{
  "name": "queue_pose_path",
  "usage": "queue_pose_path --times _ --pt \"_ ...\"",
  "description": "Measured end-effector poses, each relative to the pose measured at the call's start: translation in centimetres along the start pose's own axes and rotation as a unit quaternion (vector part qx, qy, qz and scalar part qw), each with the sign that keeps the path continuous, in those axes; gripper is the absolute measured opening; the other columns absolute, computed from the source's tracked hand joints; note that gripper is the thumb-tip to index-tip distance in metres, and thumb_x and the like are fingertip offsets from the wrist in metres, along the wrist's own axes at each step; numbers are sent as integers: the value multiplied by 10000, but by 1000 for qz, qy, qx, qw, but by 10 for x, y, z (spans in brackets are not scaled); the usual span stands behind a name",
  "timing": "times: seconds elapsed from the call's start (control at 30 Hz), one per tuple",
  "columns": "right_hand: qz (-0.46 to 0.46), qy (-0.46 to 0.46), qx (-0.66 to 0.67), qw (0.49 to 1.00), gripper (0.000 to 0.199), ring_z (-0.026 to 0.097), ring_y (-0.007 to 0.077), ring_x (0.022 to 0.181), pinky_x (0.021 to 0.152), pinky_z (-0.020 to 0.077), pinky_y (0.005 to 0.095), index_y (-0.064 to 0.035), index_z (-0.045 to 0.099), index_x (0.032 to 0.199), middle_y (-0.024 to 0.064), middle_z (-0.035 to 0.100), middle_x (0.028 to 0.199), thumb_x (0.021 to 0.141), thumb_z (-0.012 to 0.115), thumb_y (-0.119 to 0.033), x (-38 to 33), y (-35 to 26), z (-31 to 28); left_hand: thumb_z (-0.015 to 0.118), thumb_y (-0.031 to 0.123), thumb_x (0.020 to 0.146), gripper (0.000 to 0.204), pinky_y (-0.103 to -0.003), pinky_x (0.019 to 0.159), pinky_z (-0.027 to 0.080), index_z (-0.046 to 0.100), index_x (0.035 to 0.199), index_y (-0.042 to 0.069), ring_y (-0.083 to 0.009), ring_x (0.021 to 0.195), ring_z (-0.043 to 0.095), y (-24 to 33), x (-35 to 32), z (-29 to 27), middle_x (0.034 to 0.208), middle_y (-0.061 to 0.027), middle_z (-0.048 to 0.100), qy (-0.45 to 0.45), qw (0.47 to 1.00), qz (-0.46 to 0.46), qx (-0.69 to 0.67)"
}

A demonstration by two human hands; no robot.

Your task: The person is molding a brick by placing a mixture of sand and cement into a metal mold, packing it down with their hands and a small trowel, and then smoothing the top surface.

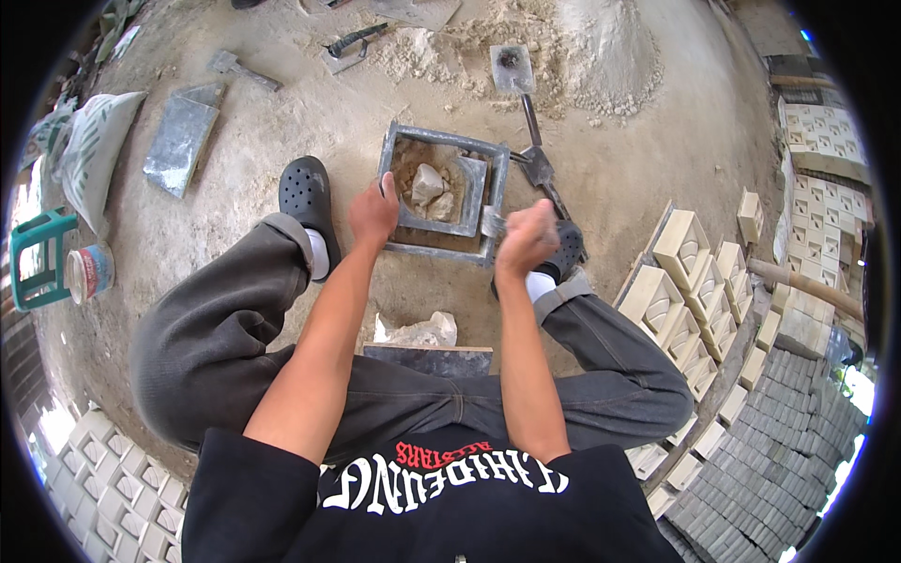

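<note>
On the ground between my feet lies a square grey metal mold (443, 251), with a smaller grey frame (434, 225) inside it. Pale lumps (430, 188) and loose sandy powder sit within. My left hand (374, 214) grips the mold's left wall, its thumb up at the top edge. Over the right side, my right hand (528, 238) is closed in a fist and smeared by motion. It holds a tool with a pale grey blurred head (493, 222), close against the mold's right wall; its exact kind does not show.
A long-handled metal tool (532, 122) lies beyond the mold, near a powder heap (608, 56). Farther left are a trowel-like tool (357, 42), a hammer-like tool (244, 70) and a metal plate (185, 139). Cast blocks (680, 249) stand in rows at right. A green stool (42, 258) is at left.
</note>
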State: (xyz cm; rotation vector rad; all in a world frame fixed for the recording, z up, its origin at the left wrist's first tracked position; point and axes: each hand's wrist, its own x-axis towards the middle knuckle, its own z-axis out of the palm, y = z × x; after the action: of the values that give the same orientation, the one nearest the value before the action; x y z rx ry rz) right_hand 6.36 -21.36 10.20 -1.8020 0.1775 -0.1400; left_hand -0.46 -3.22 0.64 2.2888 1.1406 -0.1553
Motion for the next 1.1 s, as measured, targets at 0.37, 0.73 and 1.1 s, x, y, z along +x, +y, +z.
queue_pose_path --times 0.37,0.73,1.1 --pt "76 -32 -42 996 575 480 142 525 586 424 317 -66 424 538 55 469 504 1012 424 -392 4 -4 -2 279 523 980 577 -543 773 477 656 1055 93 -447 864 633 -8 4 0 911 -246 671 -18 1000 -7 -10" --pt "-15 -172 305 937 612 288 92 457 459 183 290 -95 297 519 -14 315 499 998 469 -434 8 5 -11 276 503 985 560 -545 784 466 653 1058 95 -439 890 625 -8 5 0 938 -223 674 -1 1000 21 -20" --pt "-63 -118 37 990 463 285 20 499 451 164 274 -54 374 500 -76 347 503 919 556 -128 49 -18 31 277 500 989 547 -547 790 464 633 1102 100 -455 880 620 -6 4 2 934 -236 670 -8 1000 16 -10"
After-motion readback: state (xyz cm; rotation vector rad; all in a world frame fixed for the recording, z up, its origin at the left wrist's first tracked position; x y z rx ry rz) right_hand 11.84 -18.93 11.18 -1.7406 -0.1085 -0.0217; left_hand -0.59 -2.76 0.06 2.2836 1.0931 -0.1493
